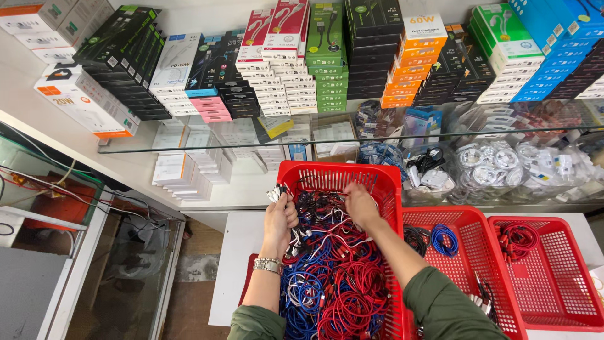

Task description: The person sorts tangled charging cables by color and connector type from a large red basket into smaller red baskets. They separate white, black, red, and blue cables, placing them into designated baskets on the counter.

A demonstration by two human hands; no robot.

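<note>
Shelves of stacked small boxes [327, 56] in white, black, green, orange and blue fill the wall behind a glass shelf [352, 141], and below it a white table [236, 252] carries three red plastic baskets. The nearest and largest basket [393, 208] is heaped with a tangle of cables [333, 277] in red, blue, white and black; the person's arms in green sleeves reach into it.

The left hand [280, 220], with a metal watch [268, 265] on its wrist, is raised over the basket's far left corner, its fingers pressed together around a small bunch of cable ends [275, 192], so that the plugs stick out above the fist. The right hand [362, 204] lies on the far part of the heap, fingers curled down into the cables; whether they pinch a strand cannot be told.

The cables look light and limp, with braided sleeves that should give a fair grip, but they are knotted into one another, so a pull on one loop would likely drag its neighbours along. The stiff plug ends seem the surest place to take hold, since a strand can be followed out from there.

The middle basket [484, 252] holds a coiled blue cable [445, 240] and a dark one, and the right basket [566, 277] a red coil [519, 239]. Bagged white cables [497, 165] lie under the glass.
</note>
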